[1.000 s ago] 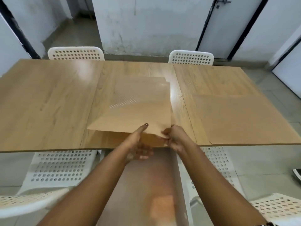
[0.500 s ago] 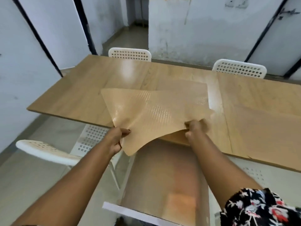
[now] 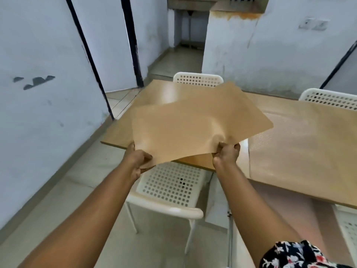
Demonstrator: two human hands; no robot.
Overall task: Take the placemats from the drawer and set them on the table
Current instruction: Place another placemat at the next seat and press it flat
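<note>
Placemat, a thin tan sheet, hangs in the air above the near left corner of the table, held by its near edge and sagging between the two hands while its far corners fan out over the tabletop. It appears blurred, and along its left and top edges a second outline shows, so I cannot tell whether one sheet or more is held. The left hand pinches the near left corner, thumb on top and fingers curled underneath. The right hand grips the near edge further right, fingers closed round the sheet with the knuckles toward the camera. Both hands are just in front of the table's near edge.

Further right on the wooden table lies another placemat, flat, its colour close to that of the tabletop, its near side reaching the table's edge.

A white perforated chair stands below the held sheet, partly pushed under the table. Two more white chairs stand at the far side, one behind the lifted sheet and one to the right. A floral sleeve shows on the right arm at the bottom right.
</note>
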